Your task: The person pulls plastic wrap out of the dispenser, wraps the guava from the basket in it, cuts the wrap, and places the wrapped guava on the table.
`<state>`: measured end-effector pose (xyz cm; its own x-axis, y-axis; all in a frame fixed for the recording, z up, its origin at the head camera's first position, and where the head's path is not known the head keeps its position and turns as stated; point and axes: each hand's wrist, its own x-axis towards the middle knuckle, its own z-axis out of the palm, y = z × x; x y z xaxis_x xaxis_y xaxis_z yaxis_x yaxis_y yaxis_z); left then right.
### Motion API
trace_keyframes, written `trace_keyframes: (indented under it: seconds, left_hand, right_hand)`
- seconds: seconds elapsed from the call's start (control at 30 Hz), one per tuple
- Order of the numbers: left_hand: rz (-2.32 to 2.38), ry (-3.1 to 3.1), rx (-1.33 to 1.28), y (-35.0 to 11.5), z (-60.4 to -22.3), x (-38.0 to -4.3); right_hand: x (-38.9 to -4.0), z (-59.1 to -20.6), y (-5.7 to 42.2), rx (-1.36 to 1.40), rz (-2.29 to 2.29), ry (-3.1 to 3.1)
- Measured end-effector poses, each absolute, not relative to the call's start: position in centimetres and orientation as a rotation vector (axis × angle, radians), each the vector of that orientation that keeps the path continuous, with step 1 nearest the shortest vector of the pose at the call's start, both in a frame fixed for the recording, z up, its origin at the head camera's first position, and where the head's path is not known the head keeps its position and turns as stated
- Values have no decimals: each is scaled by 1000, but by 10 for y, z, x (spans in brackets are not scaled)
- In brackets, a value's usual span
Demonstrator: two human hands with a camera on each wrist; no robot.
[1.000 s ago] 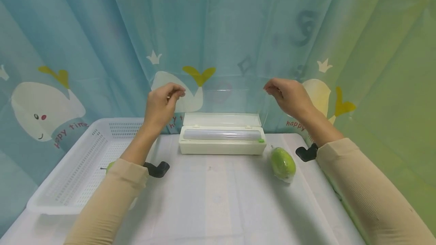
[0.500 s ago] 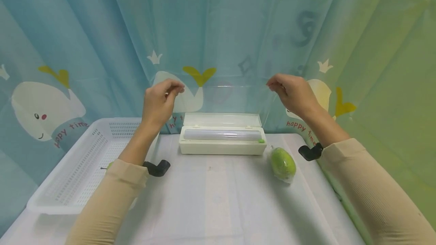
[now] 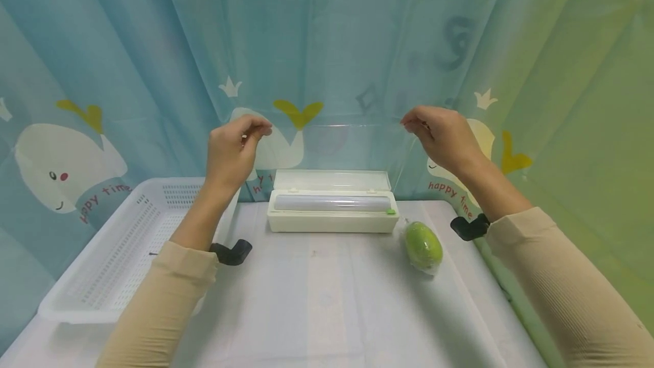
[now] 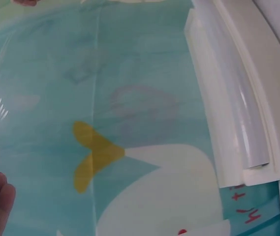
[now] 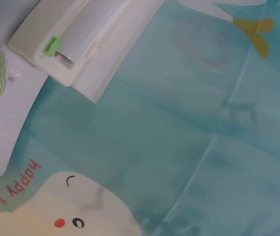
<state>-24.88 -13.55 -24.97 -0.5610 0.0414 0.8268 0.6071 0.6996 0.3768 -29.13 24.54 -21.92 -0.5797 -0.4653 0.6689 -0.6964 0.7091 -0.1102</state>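
A clear sheet of cling film [image 3: 337,125] stretches between my two raised hands, showing mostly as a thin bright upper edge. My left hand [image 3: 232,149] pinches one corner between thumb and fingers, and my right hand [image 3: 444,135] pinches the other. Below them stands a white cling film dispenser [image 3: 332,223] with its lid [image 3: 332,179] tipped back. Inside lies the film roll [image 3: 332,203], and a green slider [image 3: 390,211] sits at the box's right end. Whether the sheet still joins the roll is hard to see.
Right of the dispenser lies a green fruit [image 3: 423,245] wrapped in clear film. A white perforated basket [image 3: 76,316] stands at the left, partly behind my left forearm. In it a dark stem [image 3: 152,254] shows beside my sleeve. A printed curtain [image 3: 337,33] hangs behind the table.
Both hands have risen a little and drawn slightly farther apart, carrying the film's upper edge upward. The dispenser and the wrapped fruit have stayed in place.
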Motion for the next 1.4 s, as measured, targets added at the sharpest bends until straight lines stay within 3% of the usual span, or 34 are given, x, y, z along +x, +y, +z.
trace_keyframes:
  seconds: [0.93, 1.4]
  left_hand:
    - [-869, -1981, -518, -135, -231, -237]
    - [-828, -2038, -498, -142, -249, -236]
  right_hand:
    - [-284, -200, 246, 906, 517, -2197]
    - [-281, -221, 241, 918, 557, -2214]
